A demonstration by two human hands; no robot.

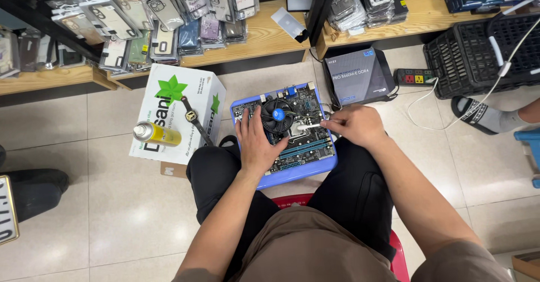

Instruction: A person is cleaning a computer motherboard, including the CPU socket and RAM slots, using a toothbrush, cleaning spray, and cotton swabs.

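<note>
Resting on the lap, the motherboard (292, 133) is steadied by the spread left hand (256, 144); a small brush (308, 126) is pinched by the right hand (357, 125) beside the still-mounted cooler fan (277, 115). Work seems midway.

Head camera, looking steeply down, close over lap and floor.

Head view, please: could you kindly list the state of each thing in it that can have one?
Green circuit board with round black fan: flat on blue tray, across the person's lap.
Left hand: palm down on the board, beside the fan.
Right hand: gripping a slim white tool, tip at the fan.
Yellow spray can: lying on white carton.
Black wristwatch: unstrapped, on the carton.
Dark box: closed.
</note>
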